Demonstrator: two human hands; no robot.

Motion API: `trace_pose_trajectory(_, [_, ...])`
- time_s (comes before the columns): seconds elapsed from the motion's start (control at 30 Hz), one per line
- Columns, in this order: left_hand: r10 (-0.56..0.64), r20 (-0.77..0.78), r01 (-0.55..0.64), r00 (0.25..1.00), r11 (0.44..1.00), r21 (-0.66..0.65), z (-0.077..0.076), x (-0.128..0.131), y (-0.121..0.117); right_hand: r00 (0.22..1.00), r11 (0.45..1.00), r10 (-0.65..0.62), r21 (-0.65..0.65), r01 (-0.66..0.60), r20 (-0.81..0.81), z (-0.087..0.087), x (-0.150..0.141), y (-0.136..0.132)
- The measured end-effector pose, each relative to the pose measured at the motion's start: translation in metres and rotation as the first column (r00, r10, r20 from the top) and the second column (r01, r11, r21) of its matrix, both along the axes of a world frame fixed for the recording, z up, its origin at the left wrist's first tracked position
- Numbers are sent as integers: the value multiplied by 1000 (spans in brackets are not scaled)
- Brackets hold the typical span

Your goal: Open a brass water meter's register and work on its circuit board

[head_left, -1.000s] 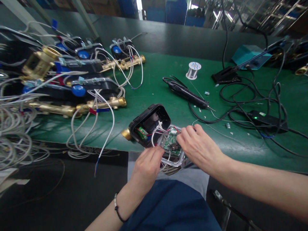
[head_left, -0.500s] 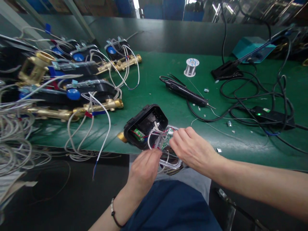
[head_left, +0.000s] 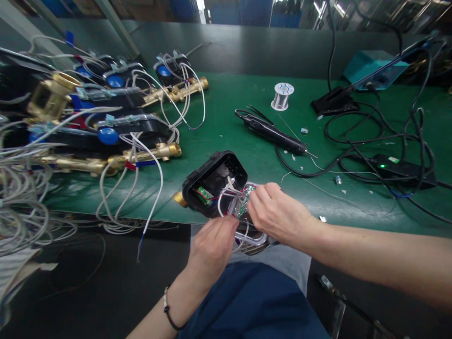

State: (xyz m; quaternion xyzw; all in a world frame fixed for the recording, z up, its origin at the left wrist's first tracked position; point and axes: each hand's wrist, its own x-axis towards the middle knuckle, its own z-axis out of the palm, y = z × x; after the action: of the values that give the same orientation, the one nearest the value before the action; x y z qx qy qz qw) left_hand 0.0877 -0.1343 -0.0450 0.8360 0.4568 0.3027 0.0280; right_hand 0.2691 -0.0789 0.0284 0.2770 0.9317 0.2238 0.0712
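An open black meter housing (head_left: 212, 181) with a brass fitting sits at the near edge of the green bench mat (head_left: 226, 136). White and red wires run from it to a green circuit board (head_left: 244, 203) in a clear cover (head_left: 252, 236). My left hand (head_left: 212, 247) is closed on the near side of the clear cover and the wires. My right hand (head_left: 275, 214) lies over the board with its fingers curled, pinching at it.
Several brass meters (head_left: 116, 127) with tangled white cables fill the left of the bench. A black soldering iron (head_left: 275, 134), a solder spool (head_left: 281, 96), a teal station (head_left: 374, 66), a black power brick (head_left: 399, 169) and looping black cords lie to the right.
My right hand has slid left over the circuit board and now hides most of it. The housing and clear cover have shifted slightly left with both hands.
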Motion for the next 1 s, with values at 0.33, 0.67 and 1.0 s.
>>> trace_pose_trajectory(0.33, [6, -42, -6, 999, 1000, -20, 7, 3, 1, 992, 981, -69, -172, 87, 109, 9, -10, 6])
trace_pose_trajectory(0.67, [76, -60, -79, 995, 995, -62, 10, 7, -1, 974, 939, -226, -261, 224, 25, 5, 5, -1])
trace_pose_trajectory(1.0, [13, -106, -10, 994, 1000, 30, 10, 0, -12, 723, 710, -680, -351, 610, -121, 5, 87, -36])
